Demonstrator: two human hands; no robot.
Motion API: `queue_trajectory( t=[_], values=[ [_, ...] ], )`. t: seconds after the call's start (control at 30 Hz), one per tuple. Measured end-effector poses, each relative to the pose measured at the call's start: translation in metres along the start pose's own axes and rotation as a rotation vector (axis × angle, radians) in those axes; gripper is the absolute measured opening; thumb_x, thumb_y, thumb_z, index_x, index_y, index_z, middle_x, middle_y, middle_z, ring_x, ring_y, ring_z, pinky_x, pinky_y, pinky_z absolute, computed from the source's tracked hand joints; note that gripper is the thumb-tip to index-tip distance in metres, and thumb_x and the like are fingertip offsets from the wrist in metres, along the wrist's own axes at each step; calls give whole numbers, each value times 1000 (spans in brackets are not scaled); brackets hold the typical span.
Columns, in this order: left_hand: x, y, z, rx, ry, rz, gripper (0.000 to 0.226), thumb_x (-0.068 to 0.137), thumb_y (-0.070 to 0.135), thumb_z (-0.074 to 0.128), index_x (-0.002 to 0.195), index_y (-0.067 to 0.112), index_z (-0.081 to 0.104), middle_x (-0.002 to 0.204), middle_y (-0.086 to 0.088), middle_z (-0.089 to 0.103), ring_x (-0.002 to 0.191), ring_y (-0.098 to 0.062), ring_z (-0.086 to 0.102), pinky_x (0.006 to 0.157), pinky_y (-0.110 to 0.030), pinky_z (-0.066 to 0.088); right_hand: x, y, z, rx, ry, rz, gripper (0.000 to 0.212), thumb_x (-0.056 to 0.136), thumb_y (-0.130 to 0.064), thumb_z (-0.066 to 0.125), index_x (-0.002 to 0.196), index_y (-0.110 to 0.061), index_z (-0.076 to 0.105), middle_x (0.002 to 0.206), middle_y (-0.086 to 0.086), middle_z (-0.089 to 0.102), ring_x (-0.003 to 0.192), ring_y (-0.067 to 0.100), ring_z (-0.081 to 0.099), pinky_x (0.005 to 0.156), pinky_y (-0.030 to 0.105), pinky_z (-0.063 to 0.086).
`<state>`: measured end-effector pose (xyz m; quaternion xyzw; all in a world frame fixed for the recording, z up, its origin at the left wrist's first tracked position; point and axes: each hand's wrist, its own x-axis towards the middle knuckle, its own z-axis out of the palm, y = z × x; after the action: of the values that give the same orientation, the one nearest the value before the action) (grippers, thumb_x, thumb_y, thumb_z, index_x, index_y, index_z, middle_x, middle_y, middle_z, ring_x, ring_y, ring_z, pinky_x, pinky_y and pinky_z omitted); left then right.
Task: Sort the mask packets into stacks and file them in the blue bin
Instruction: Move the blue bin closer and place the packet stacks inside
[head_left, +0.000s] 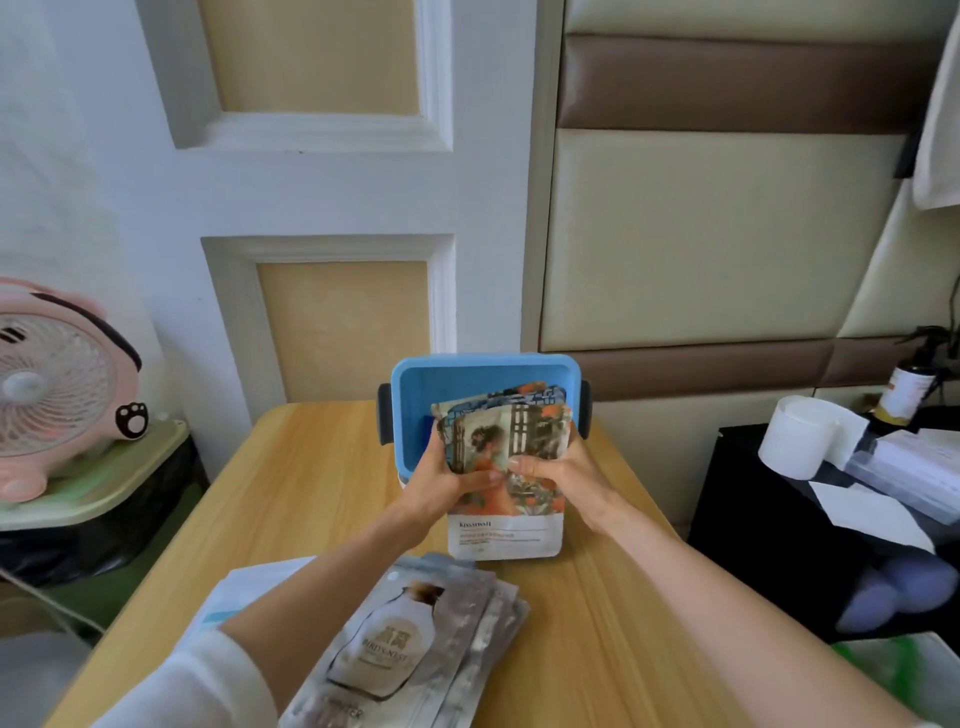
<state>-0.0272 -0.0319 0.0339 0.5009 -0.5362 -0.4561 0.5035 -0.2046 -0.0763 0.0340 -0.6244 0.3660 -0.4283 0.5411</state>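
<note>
At the far end of the table (597, 623), right in front of the bin (483, 374), two hands hold a bunch of packets (519, 535) standing up. The left hand (447, 483) grips the left side of the bunch and the right hand (561, 478) grips the right side. The fingers of both hands curl round behind the bunch, and both thumbs press on the front picture, close together. The front packet shows a painted lady and has a white strip at the bottom, and its bottom edge seems to touch the table. The tops of the packets fan out a little and cover part of the open blue bin. Nearer, by the left arm, the silver packets (410, 644) lie flat in a loose pile. The white packets (234, 597) lie partly under that arm. A pink fan (57, 389) stands off to the left, away from the table.
</note>
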Motion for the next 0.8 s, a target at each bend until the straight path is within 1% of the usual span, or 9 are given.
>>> queue_trajectory(
  t=[0.1, 0.17, 0.33, 0.4, 0.47, 0.57, 0.67, 0.73, 0.8],
  values=[
    [-2, -5, -1, 6, 10, -1, 87, 68, 5, 81, 128, 25, 22, 118, -6, 56, 105, -18, 61, 72, -26, 55, -7, 13, -3, -67, -73, 67, 87, 49, -24, 87, 127, -13, 48, 114, 4, 69, 108, 17, 64, 99, 40, 48],
    [-3, -8, 3, 10, 41, 9, 90, 65, 10, 83, 128, 25, 21, 118, -5, 56, 105, -19, 61, 79, -33, 56, -9, 18, -4, -71, -60, 84, 88, 48, -25, 86, 127, -14, 48, 113, 3, 70, 108, 17, 64, 99, 40, 48],
    [-1, 4, 7, 19, 4, 66, 77, 71, 4, 78, 126, 23, 29, 113, -4, 61, 99, -13, 64, 68, -22, 55, -4, 15, -7, -36, -76, 42, 98, 60, -6, 81, 143, -16, 30, 125, 4, 63, 114, 16, 61, 86, 22, 52],
    [-1, 2, 4, 33, -15, 55, 81, 71, 3, 78, 128, 24, 25, 114, -3, 59, 100, -15, 64, 71, -26, 56, -3, 14, -10, -21, -80, 11, 96, 62, 1, 77, 143, -15, 28, 127, 9, 60, 111, 15, 61, 80, 20, 54],
    [-4, -7, 2, 100, -24, 12, 86, 69, 4, 79, 129, 23, 21, 115, -4, 57, 102, -17, 61, 77, -28, 55, -4, 14, -10, -50, -67, 16, 88, 62, -1, 78, 137, -14, 35, 122, 9, 62, 109, 16, 63, 86, 27, 54],
    [-8, -21, -1, 215, -89, -67, 82, 67, 2, 81, 124, 19, 24, 112, -4, 58, 100, -10, 59, 75, -20, 51, -6, 16, -10, -108, -51, 63, 72, 62, -3, 82, 125, -9, 47, 113, 6, 67, 108, 20, 63, 98, 41, 48],
    [-4, -23, -2, 284, -107, -64, 77, 61, 6, 85, 122, 14, 38, 110, -2, 63, 102, -14, 62, 86, -26, 53, -8, 15, -8, -169, -29, 69, 56, 61, 2, 83, 111, -3, 58, 100, 4, 71, 92, 10, 68, 86, 29, 55],
    [-2, -15, -1, 333, -66, -11, 71, 59, 9, 86, 118, 14, 47, 106, 3, 65, 99, -11, 62, 79, -17, 50, -9, 14, -8, -128, 64, 26, 45, 59, 9, 82, 98, -4, 64, 90, -1, 72, 78, 1, 69, 68, 17, 54],
    [-2, -1, 0, 350, -30, 53, 65, 58, 16, 88, 112, 16, 51, 102, 6, 64, 95, -9, 60, 73, -13, 46, -9, 14, -10, -26, 152, 25, 37, 60, 13, 78, 87, -9, 67, 85, -3, 73, 77, 6, 69, 67, 19, 53]
  ],
)
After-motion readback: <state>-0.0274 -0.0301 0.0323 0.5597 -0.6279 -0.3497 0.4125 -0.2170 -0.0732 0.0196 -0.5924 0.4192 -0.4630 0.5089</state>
